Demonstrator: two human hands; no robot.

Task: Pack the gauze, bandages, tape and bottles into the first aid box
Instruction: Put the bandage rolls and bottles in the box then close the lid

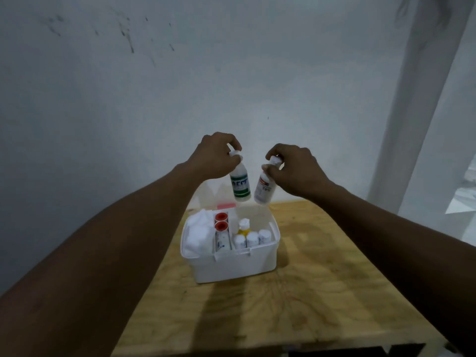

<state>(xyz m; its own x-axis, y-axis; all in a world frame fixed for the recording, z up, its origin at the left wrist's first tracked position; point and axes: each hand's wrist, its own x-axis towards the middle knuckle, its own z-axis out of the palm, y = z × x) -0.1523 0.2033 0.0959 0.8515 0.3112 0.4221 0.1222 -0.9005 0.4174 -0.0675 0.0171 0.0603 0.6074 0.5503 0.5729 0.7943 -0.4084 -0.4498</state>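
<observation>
The white first aid box (231,266) stands open on the wooden table, its lid tilted back behind it. Inside lie white gauze (198,233) at the left, two red-capped tape rolls (221,221) in the middle, a yellow-collared bottle (243,226) and three small white bottles (252,239) at the right. My left hand (212,157) grips a white bottle with a green label (240,186) by its cap, above the box's back edge. My right hand (296,168) grips a white bottle with a red label (264,190) by its cap, tilted, right beside the first.
The wooden table (309,292) runs toward me, its left edge slanting down to the bottom of the view. A pale wall stands close behind the box. A white curtain (417,124) hangs at the right.
</observation>
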